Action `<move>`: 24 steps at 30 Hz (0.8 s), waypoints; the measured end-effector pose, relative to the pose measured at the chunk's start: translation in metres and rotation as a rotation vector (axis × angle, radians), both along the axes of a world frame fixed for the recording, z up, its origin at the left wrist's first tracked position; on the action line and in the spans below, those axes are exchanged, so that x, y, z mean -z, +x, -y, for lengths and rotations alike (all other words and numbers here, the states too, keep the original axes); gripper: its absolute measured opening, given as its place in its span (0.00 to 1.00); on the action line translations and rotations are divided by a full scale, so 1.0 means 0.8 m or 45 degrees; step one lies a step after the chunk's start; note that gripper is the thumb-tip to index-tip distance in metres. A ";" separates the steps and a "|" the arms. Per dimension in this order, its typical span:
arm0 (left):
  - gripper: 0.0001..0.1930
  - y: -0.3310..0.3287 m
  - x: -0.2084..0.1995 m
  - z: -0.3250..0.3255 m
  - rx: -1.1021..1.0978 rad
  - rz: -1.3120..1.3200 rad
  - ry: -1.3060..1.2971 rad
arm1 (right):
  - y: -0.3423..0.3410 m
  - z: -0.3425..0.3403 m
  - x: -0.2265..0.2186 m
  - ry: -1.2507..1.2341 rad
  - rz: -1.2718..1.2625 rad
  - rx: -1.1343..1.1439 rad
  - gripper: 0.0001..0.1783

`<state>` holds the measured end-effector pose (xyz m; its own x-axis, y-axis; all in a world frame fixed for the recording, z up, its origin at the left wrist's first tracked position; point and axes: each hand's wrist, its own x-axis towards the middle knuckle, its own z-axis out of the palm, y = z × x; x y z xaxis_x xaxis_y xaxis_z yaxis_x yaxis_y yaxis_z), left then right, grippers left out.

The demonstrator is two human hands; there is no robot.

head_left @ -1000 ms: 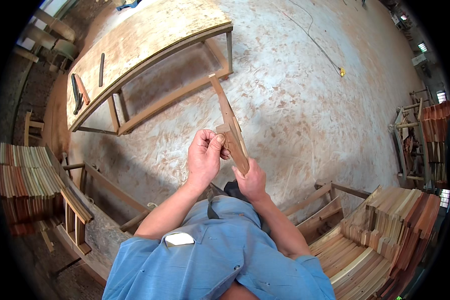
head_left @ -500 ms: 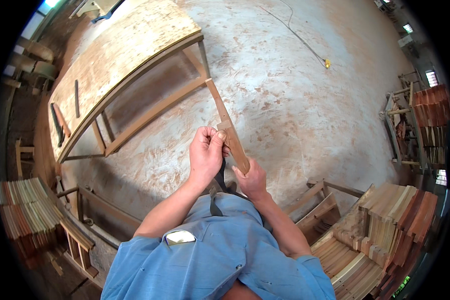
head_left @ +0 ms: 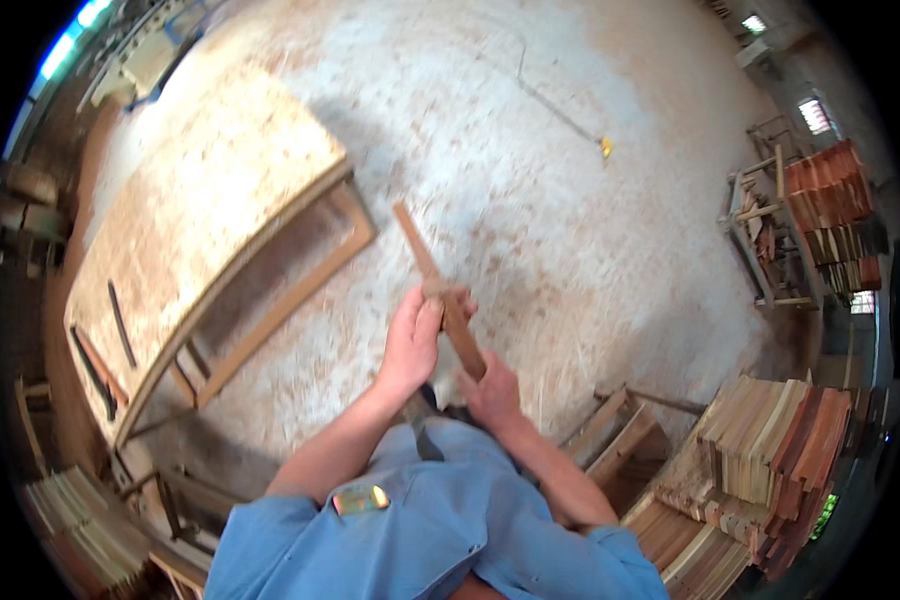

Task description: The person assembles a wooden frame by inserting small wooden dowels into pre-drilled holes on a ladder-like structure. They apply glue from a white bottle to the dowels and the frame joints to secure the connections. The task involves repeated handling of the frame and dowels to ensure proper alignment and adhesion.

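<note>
In front of my waist I hold a long wooden piece (head_left: 461,338), thin at its far end and wider toward my body, with a small step near the middle. My left hand (head_left: 413,340) is closed around that middle part. Its thumb lies on the near side, and fingertips show beyond the wood. My right hand (head_left: 492,392) grips the thicker lower end. The piece tilts away from me toward the upper left, over the floor. Some blur softens the hands and the wood.
A board-topped table (head_left: 225,170) stands to the left with a few slim tools (head_left: 122,322) on it. Stacked wooden slats (head_left: 755,435) are at the lower right, more slats (head_left: 80,525) at the lower left. A cord ends in a yellow plug (head_left: 606,148) on the floor.
The view has shifted, so the table sits lower and further left. Both hands still hold the wooden piece; my left fingers have moved from a pinch at its step to around it.
</note>
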<state>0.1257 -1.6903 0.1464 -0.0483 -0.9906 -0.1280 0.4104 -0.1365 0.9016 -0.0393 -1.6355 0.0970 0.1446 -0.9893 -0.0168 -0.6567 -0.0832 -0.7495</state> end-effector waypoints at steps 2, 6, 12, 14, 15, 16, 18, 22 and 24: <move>0.14 -0.004 0.008 0.022 -0.051 0.015 -0.042 | 0.004 0.017 -0.003 0.082 -0.026 0.002 0.22; 0.15 -0.027 0.000 0.065 -0.152 0.071 0.009 | 0.006 0.056 0.000 0.120 0.091 0.061 0.21; 0.15 -0.080 -0.011 0.168 -0.094 0.055 -0.099 | -0.022 0.139 -0.026 0.306 0.188 0.151 0.27; 0.15 -0.088 -0.017 0.215 -0.096 0.141 -0.165 | -0.034 0.187 -0.044 0.396 0.256 0.099 0.29; 0.15 -0.090 -0.019 0.239 -0.116 0.155 -0.176 | -0.041 0.215 -0.046 0.407 0.307 0.049 0.30; 0.15 -0.089 -0.023 0.264 -0.134 0.174 -0.188 | -0.046 0.238 -0.048 0.418 0.361 -0.003 0.32; 0.14 -0.095 -0.038 0.308 -0.152 0.169 -0.195 | -0.064 0.278 -0.034 0.277 0.449 -0.065 0.35; 0.14 -0.105 -0.087 0.396 -0.177 0.072 -0.181 | -0.112 0.351 -0.031 0.180 0.712 -0.059 0.36; 0.14 -0.096 -0.103 0.434 -0.164 0.092 -0.161 | -0.139 0.387 -0.034 0.209 0.639 -0.044 0.35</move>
